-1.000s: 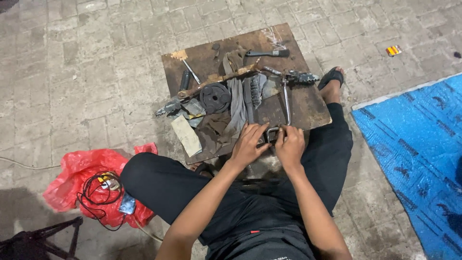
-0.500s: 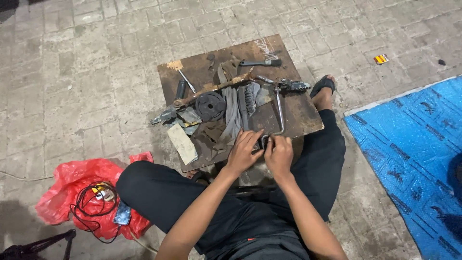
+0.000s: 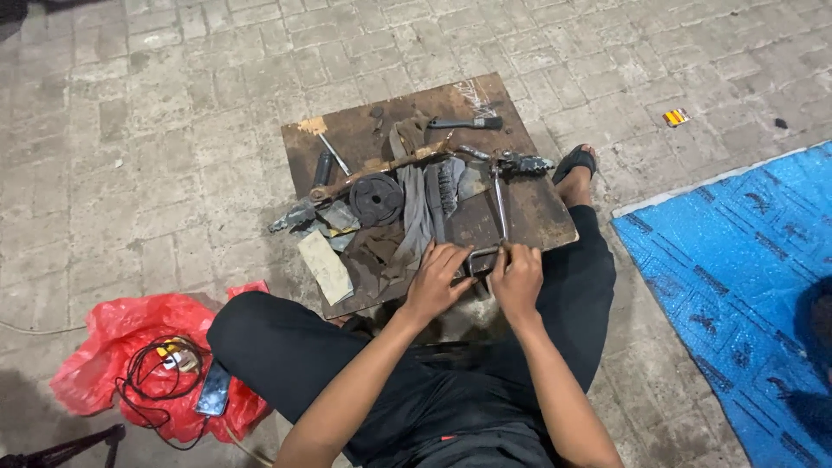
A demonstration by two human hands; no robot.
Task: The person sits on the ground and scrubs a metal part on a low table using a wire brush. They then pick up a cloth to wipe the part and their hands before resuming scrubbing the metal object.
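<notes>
A seated person works over a brown board on paving. The left hand and right hand are both closed around the bent lower end of a metal crank rod, at the board's 6 o'clock edge. A dark round disc lies at 10 o'clock from the hands.

outdoor paved yard, makeshift workshop: metal parts on board, brick ground.

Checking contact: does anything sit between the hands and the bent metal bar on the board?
Nothing visible: left hand and right hand both touch the bent metal bar at the brown board's near edge.
</notes>
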